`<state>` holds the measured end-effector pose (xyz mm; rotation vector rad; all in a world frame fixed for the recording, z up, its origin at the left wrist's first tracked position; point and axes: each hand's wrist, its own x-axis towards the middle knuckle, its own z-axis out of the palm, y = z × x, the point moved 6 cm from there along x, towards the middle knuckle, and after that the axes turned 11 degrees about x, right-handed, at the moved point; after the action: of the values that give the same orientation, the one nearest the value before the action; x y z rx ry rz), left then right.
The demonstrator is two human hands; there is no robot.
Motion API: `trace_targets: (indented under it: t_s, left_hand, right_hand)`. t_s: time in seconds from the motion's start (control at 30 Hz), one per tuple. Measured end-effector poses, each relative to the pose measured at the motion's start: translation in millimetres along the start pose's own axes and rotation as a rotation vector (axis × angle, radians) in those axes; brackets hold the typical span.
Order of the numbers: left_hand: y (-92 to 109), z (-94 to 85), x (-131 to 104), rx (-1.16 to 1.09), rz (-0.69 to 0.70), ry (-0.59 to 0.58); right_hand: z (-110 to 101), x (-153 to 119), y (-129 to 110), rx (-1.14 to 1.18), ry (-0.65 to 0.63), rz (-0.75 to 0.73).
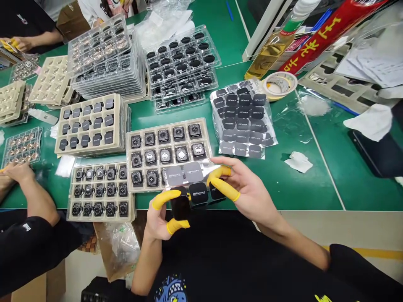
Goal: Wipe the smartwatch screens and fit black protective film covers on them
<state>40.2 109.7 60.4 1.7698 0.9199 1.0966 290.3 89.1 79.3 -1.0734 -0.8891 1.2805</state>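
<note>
My left hand (156, 219), with yellow finger cots on thumb and finger, grips a black square watch body (180, 206) by its edges. In my right hand (252, 195), also with yellow finger cots, is a sheet of dark square stickers (199, 193) printed "HiFuture". The sheet is bent, and its near part hangs right beside the watch body. Whether the two touch I cannot tell. Just beyond my hands lies a beige tray (171, 143) of watch bodies, some showing a pale round back. The sheet covers part of its front right corner.
Stacked sticker sheets (242, 112) lie beyond my right hand, near a tape roll (291, 86) and a bottle (267, 52). Trays of watch parts (121, 144) and tall clear tray stacks (110, 86) stand left. A co-worker's arm (37, 188) reaches in from the left.
</note>
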Motion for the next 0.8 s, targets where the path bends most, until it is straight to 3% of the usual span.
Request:
trace_targets:
  t_s: [0.37, 0.53, 0.6, 0.7, 0.8]
  left_hand:
    - [5.1, 8.2, 28.3, -0.178, -0.12, -0.052]
    - [2.2, 13.0, 23.1, -0.081, -0.07, -0.03]
    - [1.2, 14.5, 21.1, -0.053, -0.032, -0.036]
    - [0.0, 14.4, 19.6, -0.037, -0.004, -0.022]
    - [-0.2, 13.5, 18.8, -0.017, 0.006, -0.006]
  right_hand:
    - [-4.7, -1.4, -8.3, -0.252, -0.188, -0.228]
    - [-2.1, -8.7, -18.0, -0.656, 0.067, -0.457]
    - [5.5, -12.3, -20.6, -0.734, 0.108, -0.538]
    - [13.6, -12.0, -15.2, -0.708, 0.085, -0.504]
    - [12.0, -6.4, -4.5, -0.545, 0.064, -0.314]
